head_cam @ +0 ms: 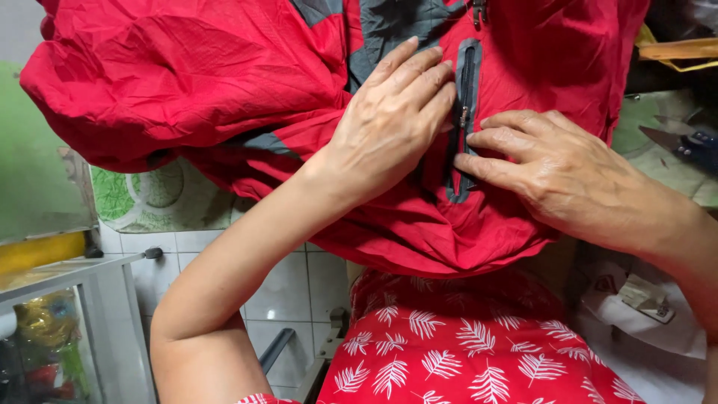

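Head view: a red jacket [224, 90] fills twelve o'clock. My left hand [389, 123] lies flat on it, fingers open, just left of a grey pocket zipper [465, 112]. My right hand [557, 172], at three o'clock, presses loosely curled fingertips [479, 161] against the zipper. My red leaf-print clothing [464, 352] sits at six.

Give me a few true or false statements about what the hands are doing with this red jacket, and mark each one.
1. Both hands rest on a red jacket. True.
2. The left hand lies flat on the fabric left of a grey-edged pocket zipper. True.
3. The right hand holds scissors. False: its fingers press on the jacket right beside the zipper; dark scissors lie apart at the right edge.
4. The jacket is blue. False: it is red with grey panels.
5. The person's lap shows red cloth with white leaf prints. True.
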